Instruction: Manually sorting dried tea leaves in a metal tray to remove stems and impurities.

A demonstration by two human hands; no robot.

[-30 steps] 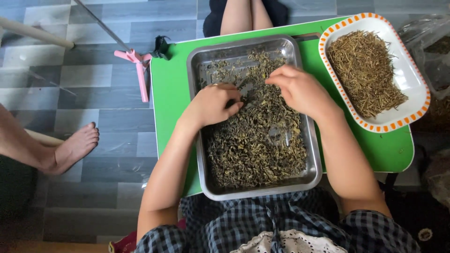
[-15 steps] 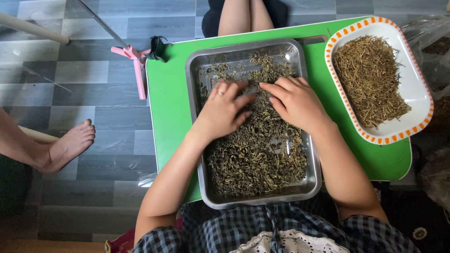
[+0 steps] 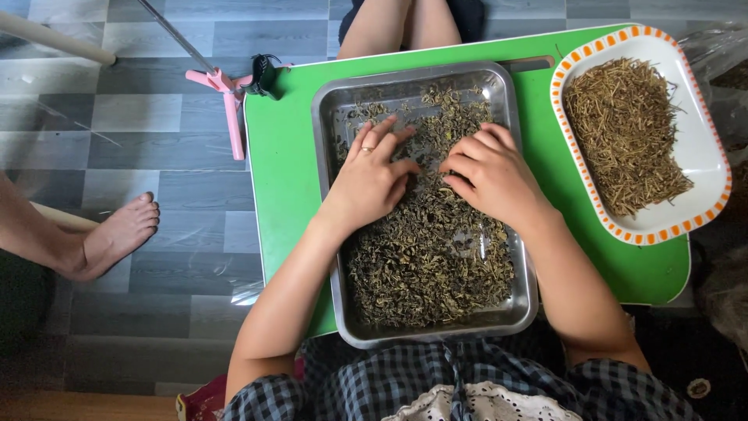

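A steel tray (image 3: 333, 117) on a small green table (image 3: 284, 179) holds a layer of dark dried leaves (image 3: 428, 265). My left hand (image 3: 374, 175) lies flat on the leaves in the tray's upper half, fingers spread, a ring on one finger. My right hand (image 3: 491, 171) rests beside it on the leaves with fingers curled toward the left hand. Neither hand visibly grips anything. To the right stands a white dish with an orange-patterned rim (image 3: 713, 132) holding a heap of light brown dried stems (image 3: 623, 136).
Another person's knees (image 3: 401, 27) are at the table's far edge. A bare foot (image 3: 113, 234) of a further person rests on the grey tiled floor at left. A pink stand base (image 3: 230, 97) sits by the table's far left corner. Plastic bags lie at right.
Both hands have moved closer together in the tray's upper half. My left hand went from curled to flat and spread; my right hand shifted down and toward the left one.
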